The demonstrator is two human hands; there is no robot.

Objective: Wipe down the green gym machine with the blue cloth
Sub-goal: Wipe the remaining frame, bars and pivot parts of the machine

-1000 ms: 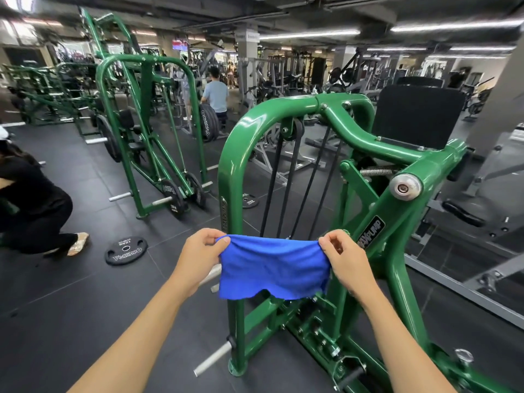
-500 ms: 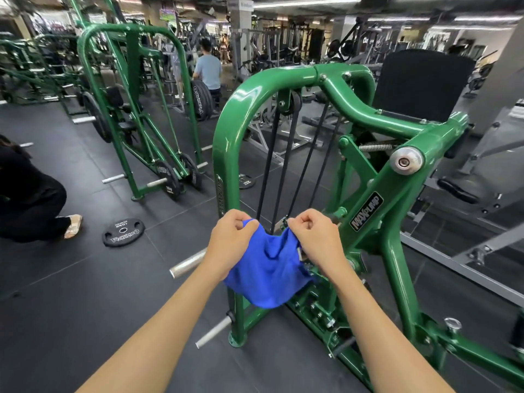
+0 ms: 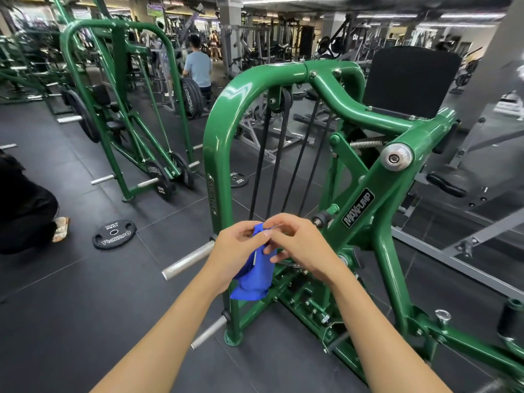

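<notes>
Far left, a person in black (image 3: 25, 214) is crouching on the floor, w/ a weight plate (image 3: 114, 234) lying just beside. Behind that a second green frame (image 3: 120, 66) is standing, & far back someone in a pale blue shirt (image 3: 199, 69) is facing away.

Centre, near: the left hand (image 3: 235, 251) is gripping the blue cloth (image 3: 258, 279), fingers curled round the bunched upper part. The rest is hanging down below the palm. The right hand (image 3: 303, 248) is meeting it from the other side, thumb & forefinger pinching the cloth's top edge, other fingers loosely bent. The cloth is hanging in the air in front of the green machine (image 3: 219, 131), low down btw the arch post & the slanted arm w/ the label. It isn't touching any tube, as far as I can tell.

Right: the machine's slanted arm, spring & black back pad (image 3: 411, 80) are sitting clear of both hands.

Progress, my read: prep only. The cloth is being gathered or folded, and no wiping is going on yet. Everything's left to do, i.e. arch tube, slanted arm, base bars, prob. the pad too.
</notes>
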